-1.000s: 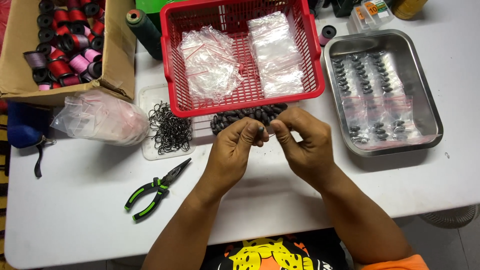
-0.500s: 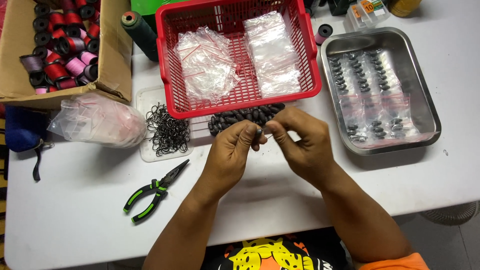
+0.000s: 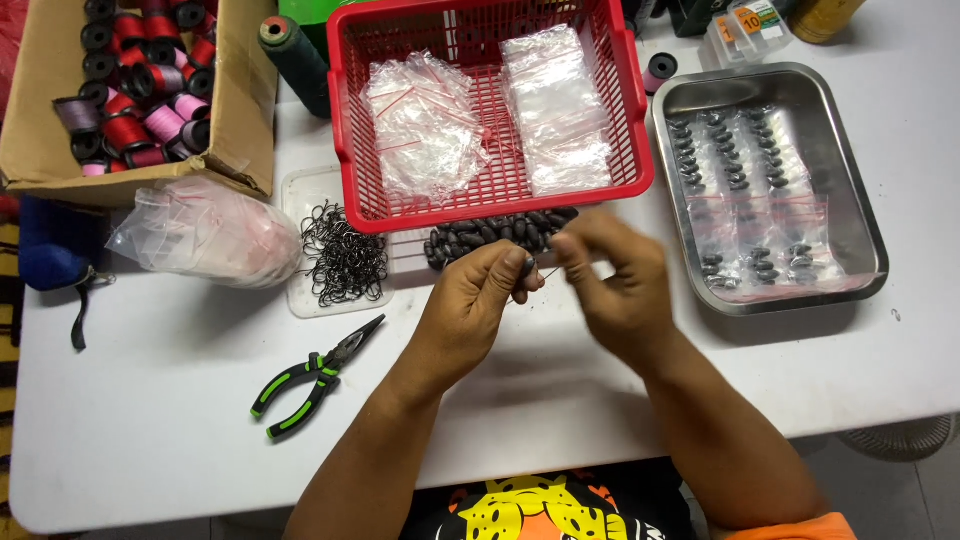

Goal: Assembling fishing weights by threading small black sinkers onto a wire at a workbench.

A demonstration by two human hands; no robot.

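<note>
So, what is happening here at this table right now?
A person works with both hands over a white table. The left hand pinches a small dark sinker, and the right hand holds a thin line at it. More sinkers and hooks lie in a clear tray, green pliers nearby.

Tabletop (image 3: 160, 400): white, smooth, matt, looks laminate. Basket (image 3: 640, 130): red moulded plastic lattice, slight sheen. Bags in basket (image 3: 425, 125): thin clear plastic film, crinkled, glossy. Tray (image 3: 870, 220): brushed metal, dull reflective rim. Box (image 3: 245, 90): brown corrugated cardboard, matt, rough edges. Spools (image 3: 125, 130): wound thread, fibrous, soft lustre. Hooks (image 3: 345, 255): dark wire metal, faint glint. Sinkers (image 3: 495, 235): dull grey-black, probably lead; finish unclear at this sharpness. Pliers (image 3: 310, 378): dark metal nose, black-and-green rubbery matt grips. Small dark piece pinched in left hand (image 3: 470, 305): matt.
</note>
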